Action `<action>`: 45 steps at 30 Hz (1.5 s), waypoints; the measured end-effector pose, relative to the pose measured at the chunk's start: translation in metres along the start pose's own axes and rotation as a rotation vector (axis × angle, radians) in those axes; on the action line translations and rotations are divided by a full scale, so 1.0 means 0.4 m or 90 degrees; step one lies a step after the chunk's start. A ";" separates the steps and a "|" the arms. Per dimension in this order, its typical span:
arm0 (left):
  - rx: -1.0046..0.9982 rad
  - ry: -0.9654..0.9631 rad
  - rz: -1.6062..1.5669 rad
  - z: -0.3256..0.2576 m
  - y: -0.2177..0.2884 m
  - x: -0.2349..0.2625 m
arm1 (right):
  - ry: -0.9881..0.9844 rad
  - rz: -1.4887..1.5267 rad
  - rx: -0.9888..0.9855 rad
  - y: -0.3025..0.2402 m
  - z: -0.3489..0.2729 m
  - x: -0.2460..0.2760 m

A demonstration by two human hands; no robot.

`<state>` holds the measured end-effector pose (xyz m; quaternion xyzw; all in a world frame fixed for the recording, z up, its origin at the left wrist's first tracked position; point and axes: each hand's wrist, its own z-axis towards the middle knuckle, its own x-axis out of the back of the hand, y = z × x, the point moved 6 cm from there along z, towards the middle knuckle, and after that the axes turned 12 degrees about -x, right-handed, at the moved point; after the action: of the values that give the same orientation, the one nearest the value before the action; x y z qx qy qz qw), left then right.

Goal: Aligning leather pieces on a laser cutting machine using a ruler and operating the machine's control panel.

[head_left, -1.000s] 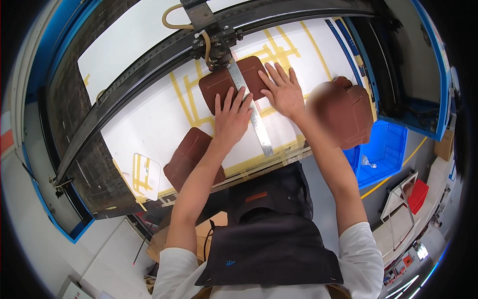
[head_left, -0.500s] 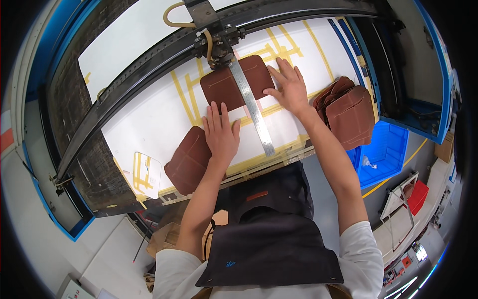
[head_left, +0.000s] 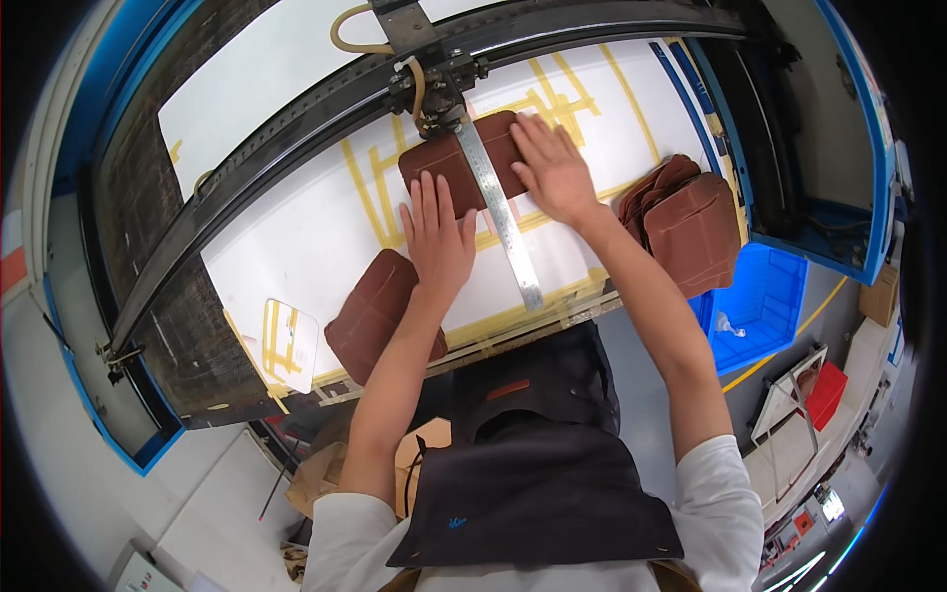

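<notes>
Both hands lie flat with fingers spread, grasping nothing: the left hand (head_left: 437, 237) presses the near left edge of a brown leather piece (head_left: 444, 163) on the white table (head_left: 296, 237), and the right hand (head_left: 550, 168) presses its right end. A metal ruler (head_left: 501, 217) crosses the piece between them, under the machine head (head_left: 434, 84). Another leather piece (head_left: 373, 311) lies nearer left, a stack (head_left: 691, 227) right.

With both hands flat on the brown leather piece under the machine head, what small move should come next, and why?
Probably a slight nudge to square it: the left hand and right hand press the brown leather piece either side of the metal ruler lying across it, beneath the machine head, with yellow tape marks alongside as guides.
</notes>
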<state>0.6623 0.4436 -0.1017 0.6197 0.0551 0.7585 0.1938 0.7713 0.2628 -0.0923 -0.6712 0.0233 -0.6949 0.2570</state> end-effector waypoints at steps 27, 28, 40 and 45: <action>-0.111 -0.001 -0.025 0.095 0.018 -0.047 | -0.070 -0.115 0.123 -0.016 0.029 -0.044; -0.109 0.018 -0.041 0.098 0.020 -0.041 | -0.081 -0.125 0.108 -0.016 0.028 -0.045; -0.096 -0.053 -0.054 0.044 0.056 -0.044 | -0.095 -0.101 0.105 -0.034 0.016 -0.061; -0.056 -0.022 -0.094 -0.020 0.130 -0.044 | -0.041 -0.062 0.115 0.022 -0.022 -0.034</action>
<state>0.6457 0.3906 -0.1027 0.6179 0.0638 0.7330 0.2773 0.7654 0.2576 -0.1089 -0.6678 -0.0805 -0.6839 0.2827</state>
